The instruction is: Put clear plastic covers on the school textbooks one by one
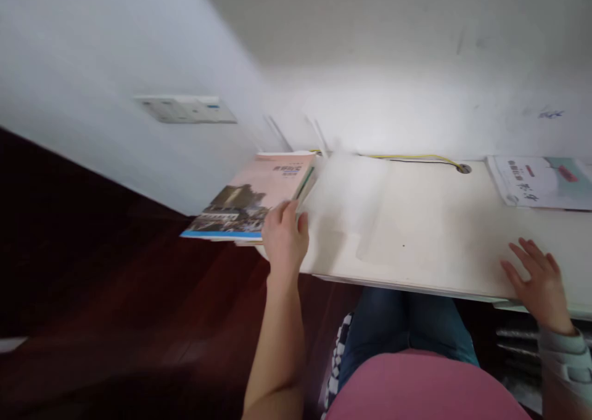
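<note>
My left hand (285, 238) is at the lower right corner of a book (247, 195) with a pink cover and a picture of a building. Its fingers are bent over the cover's edge, with the thumb at the right side. More books or papers lie beneath that one, and the pile juts past the left end of the white desk (428, 222). Just right of the pile, a whitish translucent shape (349, 189) is smeared by motion; I cannot make out what it is. My right hand (539, 281), fingers spread and holding nothing, hovers at or rests on the desk's front edge.
Another book (548, 182) with a white and green cover lies at the desk's back right. A yellow cable (419, 156) runs along the wall to a round hole (463, 169). On the left wall is a socket panel (187, 110). Dark floor (139, 321) shows below left.
</note>
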Motion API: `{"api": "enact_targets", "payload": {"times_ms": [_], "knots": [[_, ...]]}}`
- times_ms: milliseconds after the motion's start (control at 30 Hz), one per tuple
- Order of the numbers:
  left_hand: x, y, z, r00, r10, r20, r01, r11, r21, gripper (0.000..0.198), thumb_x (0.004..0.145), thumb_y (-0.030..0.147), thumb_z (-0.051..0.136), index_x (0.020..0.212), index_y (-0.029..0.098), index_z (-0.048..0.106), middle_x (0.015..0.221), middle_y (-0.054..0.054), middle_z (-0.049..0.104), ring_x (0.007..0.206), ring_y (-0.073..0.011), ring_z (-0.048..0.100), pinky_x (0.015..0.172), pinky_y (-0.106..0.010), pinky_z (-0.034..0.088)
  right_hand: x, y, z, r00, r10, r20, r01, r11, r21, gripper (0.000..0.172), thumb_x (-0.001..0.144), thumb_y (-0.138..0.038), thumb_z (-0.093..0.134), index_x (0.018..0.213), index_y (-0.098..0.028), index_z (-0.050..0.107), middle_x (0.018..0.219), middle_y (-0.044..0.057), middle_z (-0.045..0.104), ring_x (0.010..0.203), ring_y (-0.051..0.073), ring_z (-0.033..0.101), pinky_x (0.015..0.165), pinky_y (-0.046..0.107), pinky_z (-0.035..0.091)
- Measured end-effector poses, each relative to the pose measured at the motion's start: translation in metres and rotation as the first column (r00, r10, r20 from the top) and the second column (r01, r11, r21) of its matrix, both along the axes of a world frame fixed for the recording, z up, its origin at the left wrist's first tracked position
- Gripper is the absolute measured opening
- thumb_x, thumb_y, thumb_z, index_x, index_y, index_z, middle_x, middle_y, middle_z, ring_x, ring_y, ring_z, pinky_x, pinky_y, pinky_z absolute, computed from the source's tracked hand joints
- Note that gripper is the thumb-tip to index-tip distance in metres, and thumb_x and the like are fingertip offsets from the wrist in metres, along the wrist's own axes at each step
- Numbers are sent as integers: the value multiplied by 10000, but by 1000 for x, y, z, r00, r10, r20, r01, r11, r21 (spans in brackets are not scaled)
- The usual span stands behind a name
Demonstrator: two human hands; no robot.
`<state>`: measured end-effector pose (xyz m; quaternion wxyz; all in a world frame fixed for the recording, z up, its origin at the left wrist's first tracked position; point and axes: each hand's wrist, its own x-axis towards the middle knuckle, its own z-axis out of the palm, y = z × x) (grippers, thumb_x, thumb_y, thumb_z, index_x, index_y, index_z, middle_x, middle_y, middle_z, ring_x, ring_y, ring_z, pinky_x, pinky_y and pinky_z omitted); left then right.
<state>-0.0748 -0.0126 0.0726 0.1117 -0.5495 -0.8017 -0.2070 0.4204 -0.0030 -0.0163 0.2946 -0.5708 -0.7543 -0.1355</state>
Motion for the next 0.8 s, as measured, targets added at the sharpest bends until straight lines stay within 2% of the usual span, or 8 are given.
{"api": "enact_targets", "payload": {"times_ms": [100,200,300,433,500,633,800], "knots": [[-31,21,21,989,133,-66,-144,970,-194,490,946,290,338,1363,51,431,1452,-254,409,1378,-383,328,1081,-502,312,-12,11,9,999,27,-33,-24,998,66,366,930,-418,488,1193,-197,615,1281,163,627,1218,302,572,1048,484,397],[-46,38,23,976,205,-67,-215,905,-367,510,944,293,344,1345,-11,429,1400,-317,437,1324,-402,405,1023,-506,366,-18,19,6,999,18,-39,-13,994,111,327,924,-379,506,1165,-198,632,1249,168,647,1176,312,603,1044,483,409],[-45,43,16,977,185,-109,-214,885,-413,519,952,305,316,1298,-52,466,1304,-347,504,1245,-395,490,969,-485,409,-14,23,-6,998,26,-50,-20,992,123,319,913,-377,520,1158,-210,636,1237,161,655,1144,332,620,1007,509,441],[-33,38,12,966,164,-200,-235,878,-417,536,930,282,343,1281,-107,453,1250,-396,508,1199,-422,522,906,-485,446,-4,24,-22,997,71,-21,-68,991,115,319,914,-378,500,1144,-204,637,1197,165,672,1089,350,646,931,537,487],[-31,35,18,969,146,-201,-226,854,-468,489,899,219,370,1264,-88,479,1202,-384,549,1143,-405,570,866,-467,470,-2,23,-25,995,101,-12,-99,989,111,332,914,-379,491,1136,-179,637,1157,172,684,1055,355,659,903,542,503],[-36,34,40,984,83,-159,-158,820,-551,381,865,144,364,1128,22,611,1062,-285,662,1000,-333,659,814,-399,499,-2,22,-26,992,120,-41,-116,990,84,357,908,-367,493,1160,-152,625,1136,173,681,1025,346,661,902,532,516],[-37,40,56,986,-2,-168,-100,796,-597,394,874,170,364,1170,81,608,1088,-235,679,1038,-328,649,847,-416,491,-2,24,-27,983,156,-99,-148,985,87,324,880,-324,544,1163,-193,631,1121,136,686,982,320,669,901,506,533]]}}
